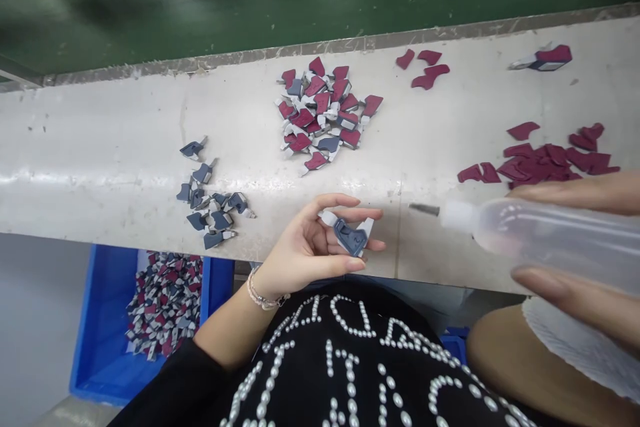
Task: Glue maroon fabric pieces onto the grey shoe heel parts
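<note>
My left hand [300, 250] holds a small dark grey-blue and white plastic part [351, 237] between thumb and fingers, with its recessed face turned up. A translucent squeeze bottle [540, 233] with a thin needle tip [424, 209] lies sideways in my right hand [555, 283], at the right edge. The needle points left toward the part, a short distance apart from it. Behind the bottle spreads a pile of flat maroon pieces [543, 163]. Similar grey-blue parts [213, 219] lie left of my left hand.
On the pale worktop [100, 160], a heap of parts with maroon faces [320, 103] lies at the centre. A few maroon pieces [434, 73] and one maroon-faced part [550, 58] lie farther back. A blue bin [107, 327] full of parts stands below left. A green surface [250, 7] runs behind.
</note>
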Tool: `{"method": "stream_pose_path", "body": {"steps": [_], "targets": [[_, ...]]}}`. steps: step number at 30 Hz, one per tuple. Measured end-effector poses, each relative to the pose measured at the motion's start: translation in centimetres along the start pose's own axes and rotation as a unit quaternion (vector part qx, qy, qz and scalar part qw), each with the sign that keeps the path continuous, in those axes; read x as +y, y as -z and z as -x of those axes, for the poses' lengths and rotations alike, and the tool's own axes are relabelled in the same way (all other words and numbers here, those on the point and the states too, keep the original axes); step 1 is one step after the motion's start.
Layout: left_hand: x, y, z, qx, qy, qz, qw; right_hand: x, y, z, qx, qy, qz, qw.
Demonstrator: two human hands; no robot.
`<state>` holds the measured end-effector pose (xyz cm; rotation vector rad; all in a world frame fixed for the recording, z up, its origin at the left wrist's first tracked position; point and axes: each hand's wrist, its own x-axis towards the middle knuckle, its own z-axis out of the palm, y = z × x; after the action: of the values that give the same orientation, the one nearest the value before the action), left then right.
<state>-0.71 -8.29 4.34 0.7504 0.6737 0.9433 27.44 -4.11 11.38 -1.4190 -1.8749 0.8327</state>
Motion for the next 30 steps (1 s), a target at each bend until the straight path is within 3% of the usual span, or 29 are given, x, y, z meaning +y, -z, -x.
{"method": "stream_pose_path", "body": {"steps": [4,6,11,14,17,21,24,30], "targets": [[0.2,-0.2,0.1,-0.010,-0.010,0.014,1.000,2.6,-0.8,-1.5,0.017,0.011,-0.070,0.997],[0.2,-0.5,0.1,-0.005,-0.017,0.003,1.000,3.4,-2.3,-2.5,-0.008,-0.007,-0.110,0.994],[0.3,-0.9,0.0,0.012,-0.039,-0.057,0.998,5.1,-6.8,-4.1,-0.108,-0.028,-0.039,0.993],[0.2,-0.7,-0.2,0.025,-0.052,-0.080,0.995,5.9,-8.3,-4.2,-0.146,-0.028,-0.041,0.988],[0.0,-0.3,-0.5,0.040,-0.025,-0.064,0.997,6.3,-7.1,-3.7,-0.154,-0.037,-0.012,0.987],[-0.3,0.2,-0.8,0.052,0.034,-0.029,0.998,7.2,-2.4,-2.4,-0.154,-0.077,0.125,0.977],[-0.7,0.3,-1.0,0.054,0.054,-0.033,0.997,8.2,0.4,-1.4,-0.212,-0.097,0.186,0.954],[-1.3,0.2,-1.1,0.061,0.048,-0.061,0.995,9.3,1.5,-0.5,-0.267,-0.085,0.225,0.933]]}}
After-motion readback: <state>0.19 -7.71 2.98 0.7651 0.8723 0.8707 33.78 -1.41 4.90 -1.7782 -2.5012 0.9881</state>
